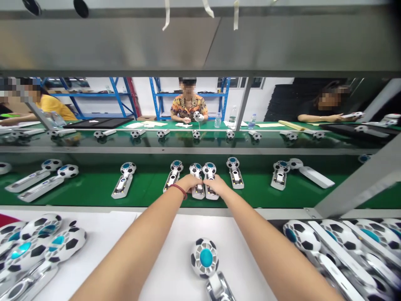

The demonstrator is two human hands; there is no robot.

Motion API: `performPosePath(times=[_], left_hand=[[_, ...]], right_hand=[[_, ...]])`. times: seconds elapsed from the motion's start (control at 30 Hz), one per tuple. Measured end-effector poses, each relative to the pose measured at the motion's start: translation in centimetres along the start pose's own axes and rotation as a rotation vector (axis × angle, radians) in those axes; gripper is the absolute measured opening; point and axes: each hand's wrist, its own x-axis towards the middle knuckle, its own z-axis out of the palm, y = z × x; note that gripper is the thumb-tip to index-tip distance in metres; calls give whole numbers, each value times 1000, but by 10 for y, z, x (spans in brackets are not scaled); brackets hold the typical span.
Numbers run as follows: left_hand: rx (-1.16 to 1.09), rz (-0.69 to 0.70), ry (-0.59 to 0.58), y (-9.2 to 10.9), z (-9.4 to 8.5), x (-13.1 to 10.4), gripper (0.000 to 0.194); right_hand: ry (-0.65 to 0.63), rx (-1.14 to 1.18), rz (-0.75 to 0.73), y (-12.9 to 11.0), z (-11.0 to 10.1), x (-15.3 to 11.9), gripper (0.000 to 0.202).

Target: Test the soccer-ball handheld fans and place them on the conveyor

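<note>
Both my arms stretch forward over the white work surface to a green belt. My left hand (191, 182) is closed on the open handle of a soccer-ball-headed device (196, 169), its fingers partly hidden. Right beside it, my right hand (216, 184) grips a second soccer-ball-headed device (209, 168). The two devices stand side by side, ball ends away from me, with inner parts showing in their handles. Another device (176, 165) lies just left of my left hand, and one more (233, 163) lies to the right. Close to me, a single device (206, 258) rests between my forearms.
More devices lie spaced along the green belt (94, 171). Finished-looking ball heads (34, 242) are piled at left; a dark tray (278, 225) of devices stands at right. A metal post (360, 179) slants at right, and a shelf (188, 46) hangs overhead. Several people sit opposite.
</note>
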Motion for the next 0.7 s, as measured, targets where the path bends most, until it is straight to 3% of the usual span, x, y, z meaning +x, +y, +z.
performPosePath(times=[0.1,0.23,0.33,0.4,0.5,0.6,0.7], left_hand=[[-213,69,-65,5,6,-36,22],[-526,264,-22,16,6,-97,47],[-822,263,-7,21,4,-133,52],[-903,233,49,18,4,-150,58],[-830,260,239,4,10,-171,59],[-559,358,488,-16,19,-191,61],[-379,344,568,-37,30,-207,66]], right_hand=[[19,198,-43,-8,-21,-26,43],[-113,468,-84,-30,-50,-70,39],[-219,650,-94,-43,-59,-100,44],[-244,729,-97,-45,-57,-117,47],[-251,780,-127,-34,-49,-138,53],[-255,806,-70,-10,-41,-153,56],[-118,717,-149,20,-40,-159,56]])
